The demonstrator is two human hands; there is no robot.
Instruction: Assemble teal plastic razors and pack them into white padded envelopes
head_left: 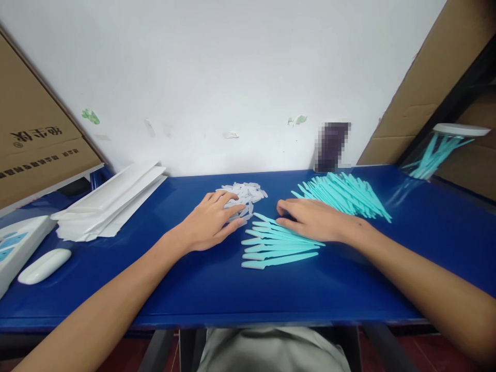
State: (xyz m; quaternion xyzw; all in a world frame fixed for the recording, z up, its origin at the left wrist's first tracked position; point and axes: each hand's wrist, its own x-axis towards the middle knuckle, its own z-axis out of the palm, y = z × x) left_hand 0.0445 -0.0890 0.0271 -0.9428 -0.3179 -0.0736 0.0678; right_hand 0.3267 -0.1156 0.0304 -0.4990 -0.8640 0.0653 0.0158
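Note:
My left hand reaches over a small heap of translucent plastic blade caps, its fingers spread and its fingertips at the near left side of the heap. Several teal eyebrow razors lie fanned in a row in front of me, their pale head ends to the left. Over the far end of that row, my right hand is curled, thumb and fingers bent in. The uppermost razor runs under its thumb; whether the fingers grip it is hidden. Behind my right hand rises a bigger pile of teal razors.
A blue table meets a white wall. On the left are stacked white sheets or bags, a white oval case and a white device. At right stands a clear jar with a white lid, razors inside. Cardboard flanks both sides.

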